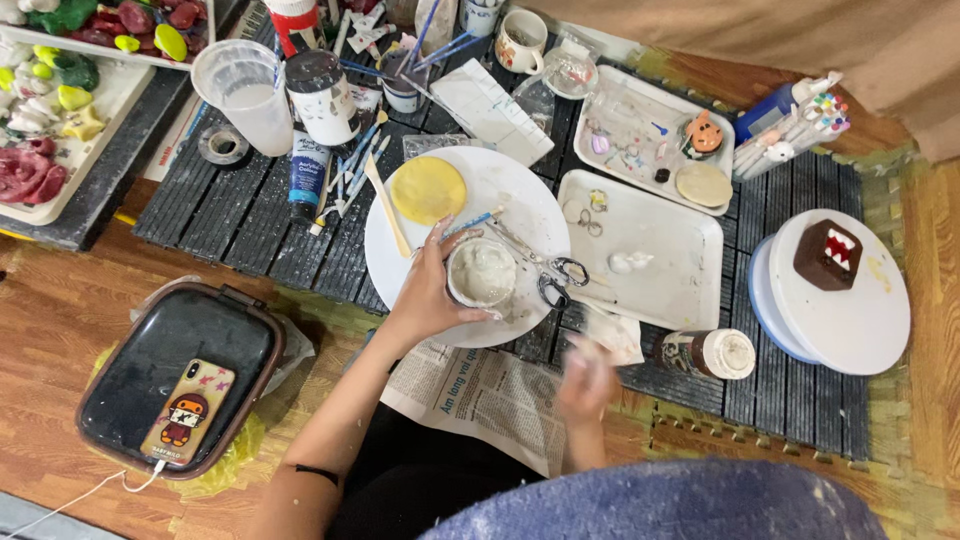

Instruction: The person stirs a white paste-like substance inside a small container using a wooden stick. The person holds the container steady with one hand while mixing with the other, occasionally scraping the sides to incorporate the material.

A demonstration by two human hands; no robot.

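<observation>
My left hand (428, 292) is wrapped around a small white cup (481, 272) of pale grey paste, which rests on a round white plate (520, 200). A flat yellow clay disc (428, 189) lies on the far part of that plate, and scissors (556, 275) lie just right of the cup. My right hand (588, 378) is blurred, low over the newspaper (480, 395) near my lap, with pale smears on its fingers. Whether it holds anything is unclear.
Two white trays (690, 270) with small clay bits sit right of the plate. A white turntable (860, 320) carries a brown block figure (828, 254). A jar (708, 353) lies on its side. A phone (187, 411) lies on a black lidded box at left. Brushes, cups and paint bottles crowd the back.
</observation>
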